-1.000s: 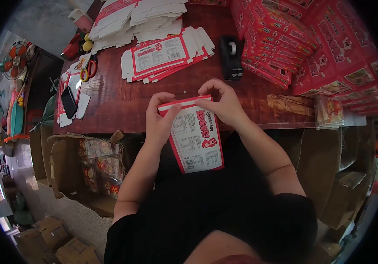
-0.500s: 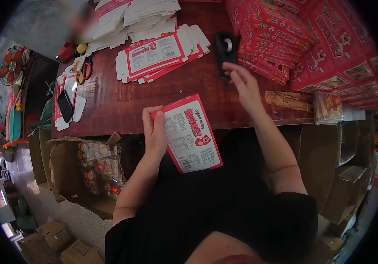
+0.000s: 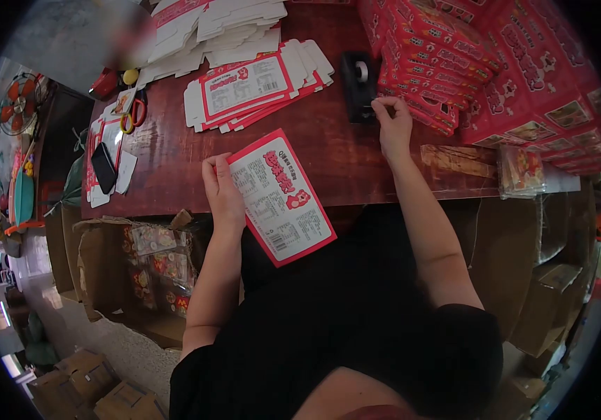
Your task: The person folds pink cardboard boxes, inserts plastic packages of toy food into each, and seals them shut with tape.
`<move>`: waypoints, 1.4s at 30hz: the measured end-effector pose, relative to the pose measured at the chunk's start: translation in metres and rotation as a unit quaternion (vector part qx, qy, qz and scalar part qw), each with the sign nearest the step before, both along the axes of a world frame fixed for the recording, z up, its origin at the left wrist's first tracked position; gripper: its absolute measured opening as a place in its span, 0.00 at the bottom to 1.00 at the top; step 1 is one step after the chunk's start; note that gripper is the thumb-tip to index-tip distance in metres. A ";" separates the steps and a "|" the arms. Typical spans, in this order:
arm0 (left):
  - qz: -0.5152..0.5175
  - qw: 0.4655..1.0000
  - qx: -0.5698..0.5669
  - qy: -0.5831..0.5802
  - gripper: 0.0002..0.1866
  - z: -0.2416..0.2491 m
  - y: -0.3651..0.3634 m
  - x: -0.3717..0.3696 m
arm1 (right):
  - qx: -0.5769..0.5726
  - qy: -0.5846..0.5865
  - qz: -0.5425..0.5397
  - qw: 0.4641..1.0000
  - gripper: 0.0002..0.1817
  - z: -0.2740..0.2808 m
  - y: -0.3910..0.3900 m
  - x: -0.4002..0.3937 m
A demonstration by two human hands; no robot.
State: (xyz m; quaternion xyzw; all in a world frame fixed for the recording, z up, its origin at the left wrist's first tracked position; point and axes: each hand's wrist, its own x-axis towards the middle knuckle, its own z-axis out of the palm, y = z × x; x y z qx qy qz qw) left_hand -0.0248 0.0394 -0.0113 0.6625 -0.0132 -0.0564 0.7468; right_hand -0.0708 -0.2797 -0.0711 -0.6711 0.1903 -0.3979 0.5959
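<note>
My left hand (image 3: 223, 192) grips the left edge of a flat red-and-white printed box (image 3: 288, 199), thumb on top. The box is tilted over the table's front edge and my lap, its text side with a pink cartoon figure facing up. My right hand (image 3: 393, 126) is closed in a pinch at the near end of a black tape dispenser (image 3: 358, 87). The fingertips are at its cutting end, on the tape; the strip itself hardly shows. A white-cored roll sits in the dispenser.
Flattened boxes (image 3: 244, 87) lie on the dark red table (image 3: 174, 168), with more white blanks (image 3: 209, 35) behind. Red filled packs (image 3: 433, 63) are piled at the right. Scissors (image 3: 132, 117) and a phone (image 3: 103, 168) lie left. An open carton (image 3: 104, 273) stands below.
My right hand has gone from spread fingers above the dispenser to a pinch at its near end. My left hand has moved the box left and slightly up, turning its face more toward me.
</note>
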 end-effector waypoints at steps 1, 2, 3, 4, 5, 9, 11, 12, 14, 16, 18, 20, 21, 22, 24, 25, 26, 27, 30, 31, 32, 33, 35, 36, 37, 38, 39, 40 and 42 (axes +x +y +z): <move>0.001 1.000 0.000 0.001 0.15 -0.001 0.001 0.001 | 0.016 -0.013 -0.007 1.000 0.06 -0.003 0.003 -0.001; 0.004 1.000 -0.001 0.000 0.15 -0.001 0.001 0.001 | 0.032 -0.026 -0.014 0.999 0.05 -0.003 0.007 -0.002; 0.006 1.000 -0.002 -0.001 0.15 0.000 0.001 0.001 | 0.049 -0.038 -0.021 0.998 0.05 -0.004 0.011 -0.004; 0.008 1.000 -0.003 -0.002 0.15 0.001 0.001 0.000 | 0.128 -0.050 0.000 0.990 0.05 -0.004 0.014 -0.006; 0.006 1.000 0.001 -0.005 0.15 0.002 0.001 0.000 | 0.207 -0.061 0.021 0.976 0.05 0.000 0.019 -0.008; -0.003 1.000 0.008 -0.014 0.15 0.010 -0.005 0.002 | 0.410 -0.061 0.013 0.910 0.05 0.014 0.039 -0.012; -0.002 1.000 0.018 -0.022 0.15 0.013 -0.010 0.003 | 0.353 -0.050 0.019 0.934 0.05 -0.003 0.045 -0.015; 0.001 0.999 0.029 -0.029 0.15 0.014 -0.012 0.005 | 0.324 -0.045 0.021 0.945 0.04 -0.009 0.047 -0.016; -0.017 0.995 0.068 -0.077 0.15 0.016 -0.016 0.013 | 0.257 -0.027 0.011 0.966 0.02 -0.001 0.055 -0.024; -0.060 0.978 0.127 -0.157 0.15 0.019 -0.014 0.023 | 0.186 -0.007 0.083 0.979 0.04 0.027 0.065 -0.032; -0.145 0.959 0.168 -0.176 0.15 0.039 -0.018 0.022 | 0.114 0.017 0.233 0.966 0.09 0.061 0.072 -0.041; -0.224 0.924 0.227 -0.212 0.14 0.062 -0.022 0.020 | 0.023 0.070 0.344 0.936 0.17 0.102 0.075 -0.042; -0.262 0.915 0.231 -0.201 0.14 0.067 -0.024 0.021 | -0.023 0.094 0.396 0.913 0.22 0.120 0.077 -0.041; -0.300 0.906 0.233 -0.189 0.13 0.071 -0.026 0.022 | -0.044 0.111 0.431 0.895 0.26 0.135 0.079 -0.038; -0.347 0.891 0.240 -0.168 0.13 0.075 -0.030 0.022 | -0.085 0.144 0.497 0.851 0.34 0.154 0.084 -0.031; -0.357 0.887 0.246 -0.159 0.12 0.077 -0.031 0.022 | -0.112 0.152 0.513 0.838 0.36 0.156 0.085 -0.026; -0.366 0.883 0.252 -0.150 0.12 0.078 -0.032 0.021 | -0.138 0.159 0.528 0.822 0.38 0.157 0.085 -0.021; -0.366 0.883 0.249 -0.156 0.12 0.078 -0.033 0.020 | -0.165 0.166 0.543 0.806 0.40 0.157 0.086 -0.017; -0.364 0.887 0.232 -0.163 0.12 0.075 -0.033 0.019 | -0.199 0.168 0.526 0.810 0.37 0.150 0.092 -0.012; -0.365 0.891 0.221 -0.158 0.13 0.073 -0.032 0.020 | -0.199 0.175 0.518 0.813 0.36 0.147 0.093 -0.010; -0.366 0.894 0.209 -0.152 0.13 0.073 -0.032 0.020 | -0.199 0.182 0.509 0.817 0.35 0.144 0.094 -0.009; -0.362 0.895 0.204 -0.161 0.12 0.073 -0.031 0.021 | -0.198 0.189 0.501 0.821 0.34 0.139 0.095 -0.008; -0.356 0.897 0.195 -0.178 0.12 0.076 -0.030 0.020 | 0.034 0.189 0.532 0.825 0.31 0.120 0.093 -0.004; -0.363 0.893 0.196 -0.180 0.11 0.077 -0.030 0.020 | 0.151 0.184 0.536 0.810 0.30 0.113 0.093 -0.003; -0.370 0.890 0.197 -0.181 0.11 0.079 -0.030 0.018 | 0.236 0.169 0.541 0.789 0.30 0.107 0.094 -0.004; -0.376 0.886 0.198 -0.184 0.11 0.080 -0.030 0.016 | 0.318 0.153 0.542 0.762 0.29 0.105 0.099 -0.006; -0.364 0.890 0.193 -0.194 0.10 0.080 -0.030 0.014 | 0.398 0.135 0.539 0.730 0.29 0.106 0.104 -0.009; -0.352 0.894 0.187 -0.205 0.10 0.079 -0.029 0.011 | 0.401 0.154 0.516 0.741 0.26 0.111 0.105 -0.013; -0.298 0.913 0.170 -0.223 0.10 0.079 -0.026 0.006 | 0.365 0.113 0.487 0.785 0.20 0.093 0.082 -0.014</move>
